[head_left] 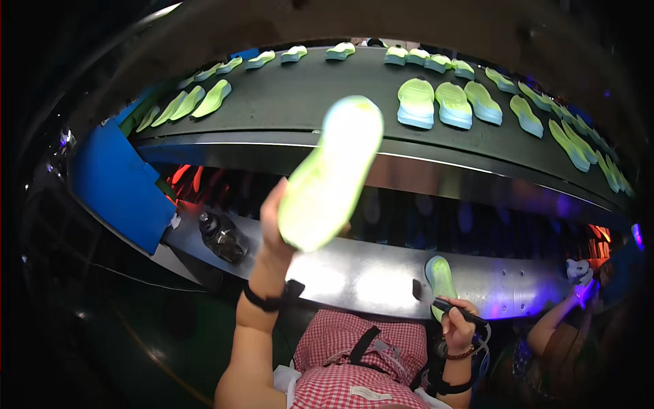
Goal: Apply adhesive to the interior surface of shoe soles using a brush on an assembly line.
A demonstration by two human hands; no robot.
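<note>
- Above the steel ledge (340, 273), our left hand (272, 218) firmly grips a yellow-green sole (330, 178).
- By the ledge's near edge, our right hand (460, 328) clasps a black-handled brush (447, 306).

The left hand (274, 221) is up near the centre, partly hidden and wrapped in a grip; the bare left forearm (255, 354) points from the lower edge toward 12 o'clock. The right hand (458, 328) sits lower, at 4 o'clock from the left, fingers (466, 305) bent into a tight grasp, the right forearm (458, 371) below it.
</note>
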